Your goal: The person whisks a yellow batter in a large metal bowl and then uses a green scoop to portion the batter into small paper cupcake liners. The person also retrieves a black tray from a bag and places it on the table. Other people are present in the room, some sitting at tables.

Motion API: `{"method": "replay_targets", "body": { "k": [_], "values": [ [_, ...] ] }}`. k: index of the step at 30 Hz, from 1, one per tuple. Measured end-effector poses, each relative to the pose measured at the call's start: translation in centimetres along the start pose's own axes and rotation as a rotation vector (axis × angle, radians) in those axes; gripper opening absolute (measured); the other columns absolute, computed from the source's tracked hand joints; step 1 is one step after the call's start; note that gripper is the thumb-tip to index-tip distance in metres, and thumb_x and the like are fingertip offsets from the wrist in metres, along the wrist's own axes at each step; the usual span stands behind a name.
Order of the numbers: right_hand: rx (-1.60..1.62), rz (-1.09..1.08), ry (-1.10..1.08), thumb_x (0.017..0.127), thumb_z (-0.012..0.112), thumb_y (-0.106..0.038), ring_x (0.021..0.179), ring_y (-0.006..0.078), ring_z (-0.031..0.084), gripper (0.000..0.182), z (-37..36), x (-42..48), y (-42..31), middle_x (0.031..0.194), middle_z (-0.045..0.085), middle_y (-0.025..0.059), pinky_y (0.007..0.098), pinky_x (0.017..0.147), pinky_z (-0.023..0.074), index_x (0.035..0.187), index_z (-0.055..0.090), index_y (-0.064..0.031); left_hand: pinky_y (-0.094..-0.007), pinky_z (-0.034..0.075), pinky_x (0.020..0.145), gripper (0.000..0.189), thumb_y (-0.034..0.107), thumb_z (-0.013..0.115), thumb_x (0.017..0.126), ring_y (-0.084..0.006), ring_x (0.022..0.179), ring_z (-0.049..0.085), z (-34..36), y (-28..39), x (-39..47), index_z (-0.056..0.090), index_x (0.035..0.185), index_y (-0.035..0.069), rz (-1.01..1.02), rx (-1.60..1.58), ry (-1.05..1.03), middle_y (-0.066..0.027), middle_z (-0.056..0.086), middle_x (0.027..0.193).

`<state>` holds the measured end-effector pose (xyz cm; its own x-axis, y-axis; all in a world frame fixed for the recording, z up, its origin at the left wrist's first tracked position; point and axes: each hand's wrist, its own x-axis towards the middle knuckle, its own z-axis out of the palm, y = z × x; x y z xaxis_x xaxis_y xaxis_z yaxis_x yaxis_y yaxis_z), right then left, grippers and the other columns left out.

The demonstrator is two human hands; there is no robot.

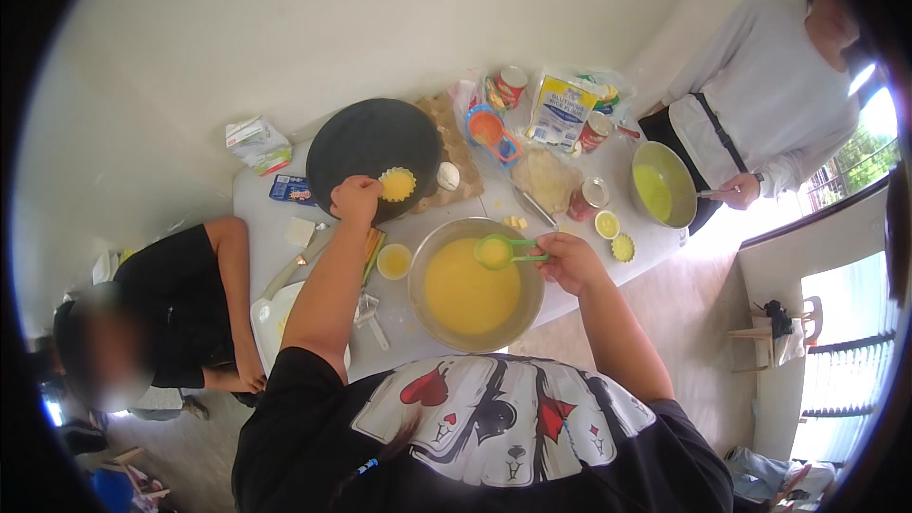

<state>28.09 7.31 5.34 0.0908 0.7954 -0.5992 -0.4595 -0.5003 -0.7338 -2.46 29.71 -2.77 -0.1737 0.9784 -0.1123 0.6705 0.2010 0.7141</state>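
My left hand [356, 198] is over a large round black pan [370, 135], its fingers at the rim of a small fluted mould [397, 184] with yellow filling. With my right hand [568, 262] I grip the handle of a green measuring cup [494, 251] that has yellow liquid in it. The cup is above a wide metal bowl [476, 342] of yellow batter in front of me. A small cup of yellow liquid [393, 261] stands just left of the bowl. To its right lie pieces of a pale yellow food [515, 221] on the table.
Behind are an egg carton [463, 149] with a white egg [447, 176], a flour bag [559, 114] and cans [588, 198]. A co-worker on the right holds a pan [664, 185] by its handle. Another person [178, 299] is at the left, near a white tray [265, 328].
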Motion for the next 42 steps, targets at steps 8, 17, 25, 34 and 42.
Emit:
{"method": "replay_targets", "body": {
  "k": [8,17,25,34,42],
  "values": [
    [-0.041,0.017,0.042,0.087,0.056,-0.011,0.064,0.0162,0.059,0.013,0.9,1.1,0.6,0.081,0.06,0.0096,0.0251,0.056,0.049,0.091,0.056,0.0009,-0.0482,0.025,0.094,0.018,0.03,0.065,0.064,-0.0256,0.113,0.042,0.4,-1.3,1.2,0.071,0.076,0.018,0.033,0.127,0.07,0.0069,0.061,0.108],
    [-0.037,0.008,0.036,0.087,0.056,-0.011,0.063,0.0176,0.058,0.014,1.7,1.9,0.4,0.081,0.06,0.01,0.0262,0.055,0.0485,0.092,0.056,0.0012,-0.0494,0.02,0.097,0.016,0.03,0.064,0.064,-0.0247,0.116,0.039,-0.1,-0.8,0.6,0.072,0.075,0.022,0.056,0.225,0.04,0.0068,0.06,0.11],
    [-0.024,0.003,0.006,0.087,0.056,-0.012,0.063,0.017,0.057,0.014,1.9,2.4,0.9,0.08,0.06,0.0094,0.0259,0.054,0.0475,0.092,0.056,0.0007,-0.0462,0.023,0.096,0.015,0.03,0.066,0.067,-0.0251,0.114,0.04,-1.7,-1.4,-1.8,0.071,0.077,0.02,0.211,0.183,0.236,0.0009,0.059,0.106],
    [-0.079,0.028,-0.041,0.086,0.058,-0.014,0.064,0.0163,0.057,0.016,1.8,2.3,2.1,0.081,0.061,0.0094,0.0253,0.055,0.0469,0.093,0.055,0.0003,-0.0439,0.029,0.086,0.013,0.026,0.064,0.071,-0.0269,0.101,0.044,-3.7,-6.2,-12.4,0.07,0.072,0.015,0.357,0.49,0.078,-0.0016,0.056,0.096],
    [-0.142,0.034,-0.089,0.086,0.058,-0.014,0.064,0.0168,0.058,0.016,1.7,2.5,2.5,0.08,0.061,0.0098,0.026,0.054,0.0472,0.092,0.056,0.0003,-0.0416,0.03,0.087,0.018,0.031,0.062,0.071,-0.0267,0.104,0.04,-2.2,-6.2,-14.6,0.071,0.074,0.016,0.125,0.599,-0.051,-0.0049,0.053,0.102]
  ]
}}
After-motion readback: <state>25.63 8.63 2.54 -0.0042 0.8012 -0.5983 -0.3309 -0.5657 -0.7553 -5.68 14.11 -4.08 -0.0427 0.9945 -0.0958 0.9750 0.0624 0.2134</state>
